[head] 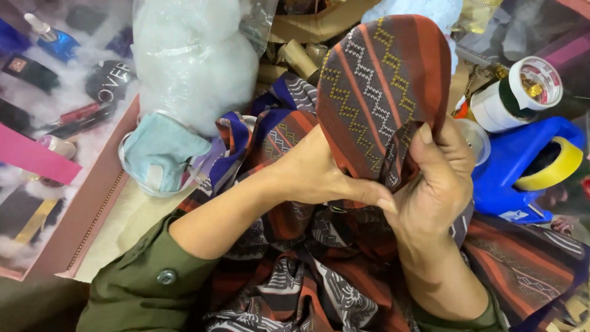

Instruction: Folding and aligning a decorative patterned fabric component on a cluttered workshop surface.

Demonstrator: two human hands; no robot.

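Crowded all round. Both hands, left hand (313, 172) and right hand (439, 184), sit pressed into the woven cloth (381, 92), which fills the centre and drapes below.

Left: face mask (160, 150) just beside the forearm; stuffing bag (193, 55) above it; pink box (37, 154) beyond.

Right: blue container (522, 163) with yellow tape roll (553, 166) close to the right hand; white tape roll (522, 92) above.

Top: cardboard tubes (298, 58) behind the cloth.

Only open strip: pale surface (126, 227) between the pink box and the left sleeve (147, 283).
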